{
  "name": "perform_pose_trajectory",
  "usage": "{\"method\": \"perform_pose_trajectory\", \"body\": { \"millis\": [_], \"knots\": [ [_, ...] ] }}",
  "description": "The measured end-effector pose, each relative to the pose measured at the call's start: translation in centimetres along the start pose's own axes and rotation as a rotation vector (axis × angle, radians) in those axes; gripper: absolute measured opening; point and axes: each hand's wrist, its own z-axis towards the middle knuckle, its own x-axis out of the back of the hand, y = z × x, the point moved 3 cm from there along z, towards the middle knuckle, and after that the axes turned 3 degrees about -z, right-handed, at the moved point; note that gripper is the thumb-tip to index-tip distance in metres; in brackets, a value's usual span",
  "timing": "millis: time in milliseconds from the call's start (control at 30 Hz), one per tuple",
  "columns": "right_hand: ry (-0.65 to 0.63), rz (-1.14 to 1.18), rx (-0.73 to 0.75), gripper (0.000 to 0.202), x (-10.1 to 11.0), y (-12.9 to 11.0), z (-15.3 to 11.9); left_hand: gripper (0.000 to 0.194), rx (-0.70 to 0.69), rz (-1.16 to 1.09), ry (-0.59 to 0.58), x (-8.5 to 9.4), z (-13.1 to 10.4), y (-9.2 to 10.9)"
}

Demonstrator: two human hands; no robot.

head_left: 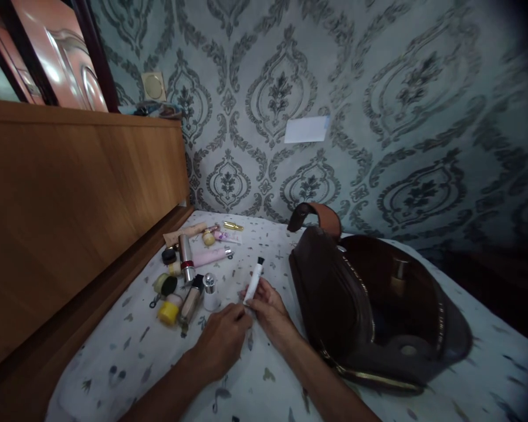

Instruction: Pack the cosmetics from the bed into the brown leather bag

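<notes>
A slim white tube with a black cap (254, 283) points up and away in front of me. My right hand (269, 306) is closed around its lower part, thumb and fingers against its sides. Right by the tube's bottom end, my left hand (223, 339) has its fingers curled in; what they pinch, if anything, is hidden. A white bottle with a clear faceted top (210, 293) stands just beyond my left hand. Next to it a beige bottle with a black cap (190, 302) lies tilted beside a yellow-lidded jar (169, 310).
A dark brown bag (334, 293) lies unzipped on the right, a small object (399, 269) inside it. More cosmetics, including a pink tube (209, 256) and a gold tube (233, 225), spread over the patterned sheet (127, 363). A wooden cabinet (83, 193) borders the left; a papered wall rises behind.
</notes>
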Motion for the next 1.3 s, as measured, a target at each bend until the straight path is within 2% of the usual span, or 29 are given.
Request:
{"method": "perform_pose_trajectory", "body": {
  "millis": [200,467,733,1000,1100,1200,1300],
  "knots": [
    [-0.003,0.018,-0.043,0.047,-0.6,-0.9,-0.7,0.021,0.021,0.011,-0.004,-0.3,0.1,-0.1],
    [0.014,-0.006,-0.066,0.051,-0.6,-0.5,-0.5,0.021,0.024,0.02,-0.01,-0.2,0.2,0.0],
    [0.007,-0.114,0.008,0.051,-0.4,-0.1,-0.5,0.021,0.013,0.017,-0.001,0.0,0.0,0.0],
    [-0.011,-0.097,0.068,0.036,-0.6,-0.1,-0.4,0.022,0.013,-0.007,-0.009,-0.1,-0.1,-0.1],
    [0.031,-0.055,0.087,0.039,-0.4,0.1,-0.2,0.022,0.012,-0.007,-0.02,0.0,0.0,-0.1],
    [0.085,-0.056,0.084,0.051,0.0,0.4,0.0,0.024,0.016,0.004,-0.03,0.2,0.0,0.0],
    [0.093,-0.08,0.082,0.059,0.2,0.6,0.0,0.025,0.032,0.017,-0.039,0.3,0.1,0.0]
  ]
}}
